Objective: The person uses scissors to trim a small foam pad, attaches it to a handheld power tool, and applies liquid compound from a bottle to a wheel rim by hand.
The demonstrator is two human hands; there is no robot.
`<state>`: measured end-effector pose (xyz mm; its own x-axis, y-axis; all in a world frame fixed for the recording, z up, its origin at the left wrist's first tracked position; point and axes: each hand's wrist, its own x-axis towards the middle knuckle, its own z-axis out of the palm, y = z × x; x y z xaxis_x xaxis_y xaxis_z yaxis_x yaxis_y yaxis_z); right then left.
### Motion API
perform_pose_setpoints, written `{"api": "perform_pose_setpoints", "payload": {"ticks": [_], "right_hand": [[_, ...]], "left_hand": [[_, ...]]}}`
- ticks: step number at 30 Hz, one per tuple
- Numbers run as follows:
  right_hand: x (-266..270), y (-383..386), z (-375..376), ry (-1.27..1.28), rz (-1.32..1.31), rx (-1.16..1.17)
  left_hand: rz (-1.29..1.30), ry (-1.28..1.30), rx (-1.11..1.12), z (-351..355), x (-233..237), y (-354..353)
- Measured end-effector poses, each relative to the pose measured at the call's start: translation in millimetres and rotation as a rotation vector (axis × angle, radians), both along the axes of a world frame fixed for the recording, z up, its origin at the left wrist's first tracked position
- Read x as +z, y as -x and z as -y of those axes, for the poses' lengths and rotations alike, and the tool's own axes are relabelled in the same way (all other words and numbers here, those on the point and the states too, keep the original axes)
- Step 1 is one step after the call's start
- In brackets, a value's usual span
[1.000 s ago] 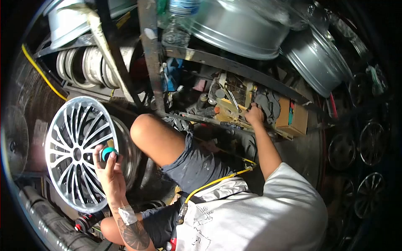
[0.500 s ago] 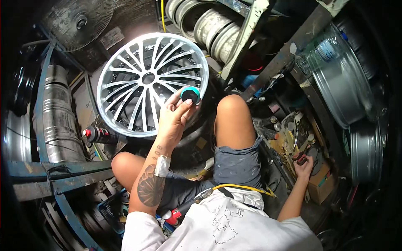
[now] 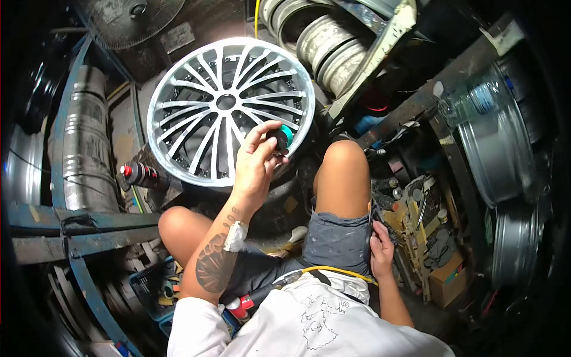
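Observation:
My left hand (image 3: 259, 156) pinches a small round pad (image 3: 286, 137), teal on one face and black on the other, between thumb and fingers. The pad is held nearly edge-on above the lower right of a silver multi-spoke wheel rim (image 3: 225, 102), which lies face up on a dark tyre. Beside my right thigh is my right hand (image 3: 382, 250), its fingers curled at the edge of the grey shorts. What it grips is dark and mostly hidden. A red-and-black tool (image 3: 241, 306), joined to a yellow hose (image 3: 339, 271), lies on my lap.
A black bottle with a red cap (image 3: 143, 175) stands left of the rim. At right, a cluttered tray (image 3: 425, 223) of tools and a cardboard box (image 3: 447, 279) sit low. Racks with more rims (image 3: 496, 160) and a blue metal frame (image 3: 89, 229) close in the sides.
My right hand has drawn back from the cluttered tray to my thigh. My left hand has turned the pad from face-on to nearly edge-on. The view has shifted slightly.

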<state>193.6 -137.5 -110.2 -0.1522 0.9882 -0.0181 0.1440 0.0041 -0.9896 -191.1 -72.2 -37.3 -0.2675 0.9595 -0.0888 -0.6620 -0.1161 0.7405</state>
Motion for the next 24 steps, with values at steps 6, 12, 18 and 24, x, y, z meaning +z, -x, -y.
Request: {"api": "perform_pose_setpoints", "payload": {"ticks": [6,12,18,24], "right_hand": [[58.3,3.0,-26.5,0.230,0.470,0.227],[116.9,45.0,-52.5,0.220,0.071,0.156],[133.2,182.7,-124.6,-0.017,-0.077,0.411],[142.6,296.3,-191.7,0.250,-0.352,0.729]], "left_hand": [[-0.058,0.010,0.128,-2.3,3.1,10.7],[0.109,-0.045,0.189,7.4,6.0,21.4],[0.127,-0.071,0.206,13.1,14.4,46.0],[0.107,-0.120,0.369,4.4,11.7,73.8]]}}
